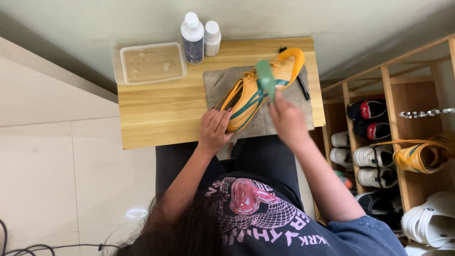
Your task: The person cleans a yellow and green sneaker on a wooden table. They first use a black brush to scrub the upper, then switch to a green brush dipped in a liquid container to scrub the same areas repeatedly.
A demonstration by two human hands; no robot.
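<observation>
An orange-yellow sports shoe with teal stripes [253, 90] lies slantwise on a grey cloth mat [215, 85] spread over the right half of the small pale wooden desk [156, 114], the mat apparently there to keep the wood clean. The left hand [214, 130] presses flat on the shoe's near end, fingers together, seemingly to steady it. The right hand [286, 121] has its grip closed around a green brush [266, 78] held above the shoe's middle. A dark slim tool [304, 88] lies at the mat's right edge. Toward the desk's far side stand a clear rectangular plastic tub of cloudy liquid [151, 63], a white bottle with a dark label [192, 39] and a smaller white bottle [212, 38]. The desk's left half is bare wood, leaving room; to the right a wooden shoe rack [393, 109] stands close.
</observation>
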